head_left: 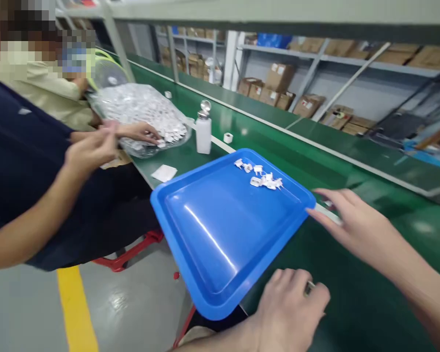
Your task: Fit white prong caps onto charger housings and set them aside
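Observation:
A blue tray (209,230) lies on the green workbench, its near corner jutting past the bench edge. Several small white plastic parts (267,181) are grouped toward its far right side. At the tray's right corner is my right hand (355,225), thumb and fingers apart; the fingertips are at the rim, and I cannot tell whether they touch it. My left hand (293,303) is low in front of the tray, fingers curled and thumb against the index finger. A small glint shows between them, too little to name.
At the left a co-worker in dark clothing reaches toward a clear plastic bag (139,112) of white parts. A white pump bottle (204,132), a small white roll (228,138) and a white pad (164,173) stand or lie beyond the tray. A shelf beam crosses overhead.

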`<state>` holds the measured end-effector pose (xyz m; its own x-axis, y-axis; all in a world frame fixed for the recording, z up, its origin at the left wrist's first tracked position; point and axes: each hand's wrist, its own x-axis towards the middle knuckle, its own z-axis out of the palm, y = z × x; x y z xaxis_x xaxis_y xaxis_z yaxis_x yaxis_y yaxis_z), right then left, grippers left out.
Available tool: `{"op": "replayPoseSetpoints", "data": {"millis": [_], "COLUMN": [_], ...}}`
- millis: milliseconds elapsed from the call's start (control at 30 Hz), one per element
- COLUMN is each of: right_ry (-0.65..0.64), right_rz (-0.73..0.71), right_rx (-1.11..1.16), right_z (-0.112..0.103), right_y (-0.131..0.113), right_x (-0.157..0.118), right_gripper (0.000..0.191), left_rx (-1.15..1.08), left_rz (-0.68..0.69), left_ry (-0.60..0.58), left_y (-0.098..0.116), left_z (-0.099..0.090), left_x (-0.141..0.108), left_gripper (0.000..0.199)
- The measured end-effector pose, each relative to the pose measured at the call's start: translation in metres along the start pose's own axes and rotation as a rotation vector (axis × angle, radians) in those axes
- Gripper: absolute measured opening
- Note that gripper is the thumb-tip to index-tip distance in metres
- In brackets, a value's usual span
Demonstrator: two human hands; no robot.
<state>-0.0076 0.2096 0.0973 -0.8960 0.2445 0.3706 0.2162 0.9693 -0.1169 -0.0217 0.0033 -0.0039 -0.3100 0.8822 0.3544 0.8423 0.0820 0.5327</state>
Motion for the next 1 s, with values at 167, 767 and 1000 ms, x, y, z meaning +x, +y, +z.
{"op": "replayPoseSetpoints", "data": {"millis": [167,767,1000], "right_ry": [-0.418,-0.170,-0.118], "right_rz": [0.118,0.297,0.448], "right_rx": [-0.149,0.511,0.242], "right_z": [0.046,-0.017,-0.004], "right_y": [-0.005,-0.033,-0.022], "right_x": [0.072,-0.074,-0.142], "right_gripper": [0.036,0.014,0.025], "left_rx": [-0.292,-0.287,-0.053], "left_rz": [-0.101,-0.058,0.052], "left_ry": [-0.131,-0.244,-0.225], "left_y": [-0.019,-0.017,-0.014], "left_z": [-0.001,-0.017,-0.009], "left_x": [-0.013,-0.012,-0.010], "left_gripper": [0.047,0.019,0.028]}}
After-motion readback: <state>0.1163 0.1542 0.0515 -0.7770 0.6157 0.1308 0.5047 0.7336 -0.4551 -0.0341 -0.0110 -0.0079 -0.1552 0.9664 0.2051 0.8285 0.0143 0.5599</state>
